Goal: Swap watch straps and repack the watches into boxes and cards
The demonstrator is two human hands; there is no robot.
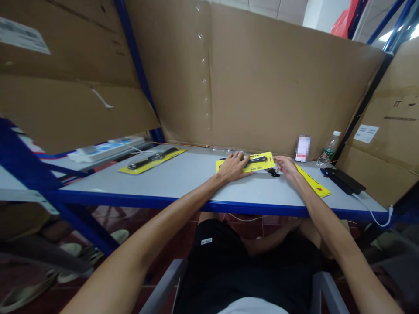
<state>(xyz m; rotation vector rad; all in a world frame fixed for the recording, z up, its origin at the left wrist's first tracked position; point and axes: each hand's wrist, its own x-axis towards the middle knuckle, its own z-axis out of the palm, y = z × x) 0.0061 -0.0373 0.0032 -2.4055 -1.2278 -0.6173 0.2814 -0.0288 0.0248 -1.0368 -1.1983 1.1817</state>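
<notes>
My left hand [233, 166] lies over a yellow backing card [264, 165], fingers curled across it and holding it to the table. A long black item [258, 159] with a rounded end rests along that card; its left part is hidden under the hand. Close to the card's right end, my right hand [285, 166] is closed in a pinch, and what its fingers hold is too small to make out. A small black piece [273, 172] lies between the hands. Beyond my right wrist is another yellow card [314, 182], partly covered by the arm.
Left on the table [183, 183] lies a yellow card with a wrapped black item [152, 160]. At right stand a phone [303, 149] and a plastic bottle [328, 150], with a black device [345, 181] and white cable nearby. Cardboard walls [262, 87] enclose the back.
</notes>
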